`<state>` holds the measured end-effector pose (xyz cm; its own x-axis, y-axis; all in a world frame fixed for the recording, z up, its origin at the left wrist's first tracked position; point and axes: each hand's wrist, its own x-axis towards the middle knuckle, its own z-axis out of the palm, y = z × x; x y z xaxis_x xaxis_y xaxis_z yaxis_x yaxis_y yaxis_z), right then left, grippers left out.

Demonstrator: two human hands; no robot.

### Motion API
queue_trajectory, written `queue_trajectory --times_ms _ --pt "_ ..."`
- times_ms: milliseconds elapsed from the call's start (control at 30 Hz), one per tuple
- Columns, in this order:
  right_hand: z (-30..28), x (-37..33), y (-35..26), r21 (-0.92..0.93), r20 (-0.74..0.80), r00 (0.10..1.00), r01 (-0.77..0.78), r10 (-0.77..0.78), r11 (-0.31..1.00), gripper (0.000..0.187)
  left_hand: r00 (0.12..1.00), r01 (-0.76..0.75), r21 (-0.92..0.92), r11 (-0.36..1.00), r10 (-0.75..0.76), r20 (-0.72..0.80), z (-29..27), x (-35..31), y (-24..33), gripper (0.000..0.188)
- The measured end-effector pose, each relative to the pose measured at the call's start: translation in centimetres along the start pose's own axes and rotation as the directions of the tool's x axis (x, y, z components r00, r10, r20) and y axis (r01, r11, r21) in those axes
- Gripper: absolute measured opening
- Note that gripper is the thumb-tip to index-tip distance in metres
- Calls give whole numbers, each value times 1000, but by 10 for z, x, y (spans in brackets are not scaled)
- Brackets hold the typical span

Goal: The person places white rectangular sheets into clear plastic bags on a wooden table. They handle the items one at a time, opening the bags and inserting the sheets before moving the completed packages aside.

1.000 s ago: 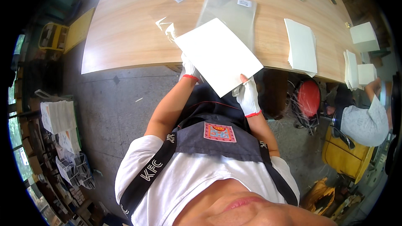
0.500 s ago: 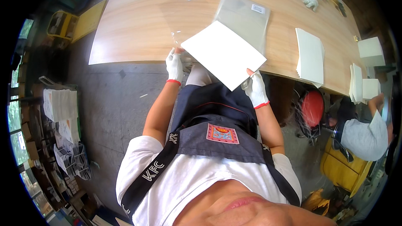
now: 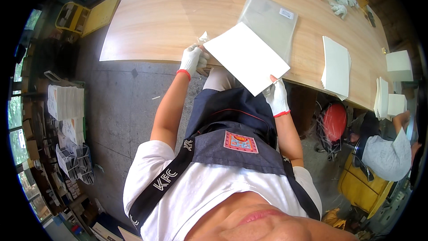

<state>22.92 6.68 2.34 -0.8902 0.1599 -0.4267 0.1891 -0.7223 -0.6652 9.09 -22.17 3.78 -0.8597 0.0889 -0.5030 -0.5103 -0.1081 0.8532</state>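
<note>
Both my hands wear white gloves with red cuffs. My right hand (image 3: 276, 96) grips the near corner of a white rectangular sheet (image 3: 245, 57), held tilted over the edge of a long wooden table (image 3: 169, 22). My left hand (image 3: 194, 58) pinches the sheet's left corner together with a thin clear plastic film (image 3: 203, 36) that sticks up at the table's edge. Just behind the sheet lies a clear plastic sleeve (image 3: 269, 20) with a small white label.
A stack of white sheets (image 3: 335, 66) lies on the table to the right, with more white stacks (image 3: 392, 93) past it. Another person (image 3: 388, 154) in grey sits at the far right beside a red stool (image 3: 334, 122). Paper piles (image 3: 64, 102) stand on the floor at left.
The sheet has shifted slightly right and nearer to me. My left hand has moved along to its left corner and now pinches the clear film there.
</note>
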Motion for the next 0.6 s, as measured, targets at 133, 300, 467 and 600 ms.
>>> queue_trajectory --times_ms 133,300,467,600 --pt "1 5 1 -6 3 1000 20 -20 1000 35 985 -159 56 986 162 -62 3 -5 3 14" --pt "13 -2 7 2 13 999 52 -52 999 34 987 -151 186 971 139 76 19 -23 -16 13" --pt "29 0 16 -10 93 994 -55 56 998 30 865 -477 -240 846 404 -297 36 23 -83 19" --pt "48 10 16 -3 41 998 -40 40 999 23 926 -340 -410 847 224 -305 50 7 -56 18"
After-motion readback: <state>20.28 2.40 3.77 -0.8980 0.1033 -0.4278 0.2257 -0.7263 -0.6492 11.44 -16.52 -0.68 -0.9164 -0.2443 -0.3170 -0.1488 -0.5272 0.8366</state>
